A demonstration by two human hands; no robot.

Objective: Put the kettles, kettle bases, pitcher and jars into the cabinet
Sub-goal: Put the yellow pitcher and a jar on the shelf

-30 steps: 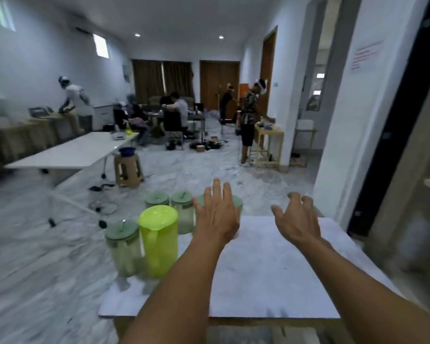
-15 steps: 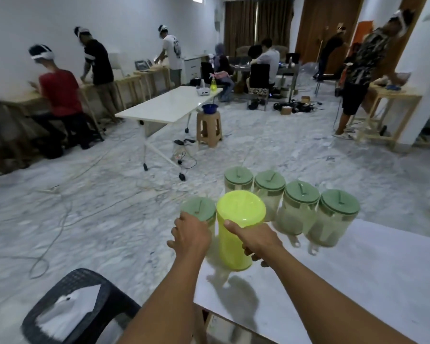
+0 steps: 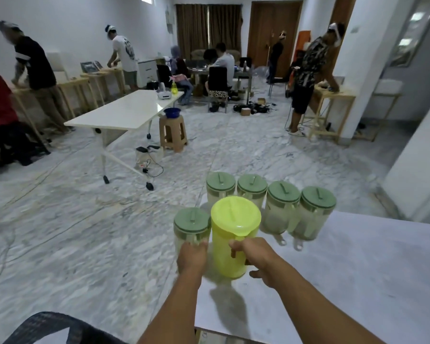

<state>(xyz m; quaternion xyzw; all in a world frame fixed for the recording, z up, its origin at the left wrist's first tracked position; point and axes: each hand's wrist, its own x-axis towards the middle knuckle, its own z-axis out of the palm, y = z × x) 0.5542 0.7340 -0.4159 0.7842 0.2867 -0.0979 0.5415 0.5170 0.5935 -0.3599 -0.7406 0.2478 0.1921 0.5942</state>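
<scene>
- The worktop [image 3: 358, 274], a pale slab, fills the lower right of the head view; its left edge runs beside the marbled floor [image 3: 85, 232].
- A long white table [image 3: 124, 111] on wheels stands well apart in the room, with a tan stool [image 3: 172, 131] carrying a blue bowl [image 3: 172, 112] just beside it. Several people work at benches along the far walls.
- A dark mesh chair back [image 3: 47, 326] shows at the bottom left corner.
- The yellow-green pitcher [image 3: 232, 234] stands upright near the worktop's left edge, lid on.
- The right hand [image 3: 255, 256] grips the pitcher at its handle, fingers curled closed around it.
- The near jar [image 3: 191, 228], clear with a green lid, stands touching the pitcher's left side at the worktop's very edge.
- The left hand [image 3: 192, 256] is wrapped around the lower body of the near jar, fingers closed on it.
- Four more jars with green lids stand in a row behind the pitcher: first [image 3: 220, 186], second [image 3: 252, 187], third [image 3: 281, 204], fourth [image 3: 314, 212], each touching or just beside the next.
</scene>
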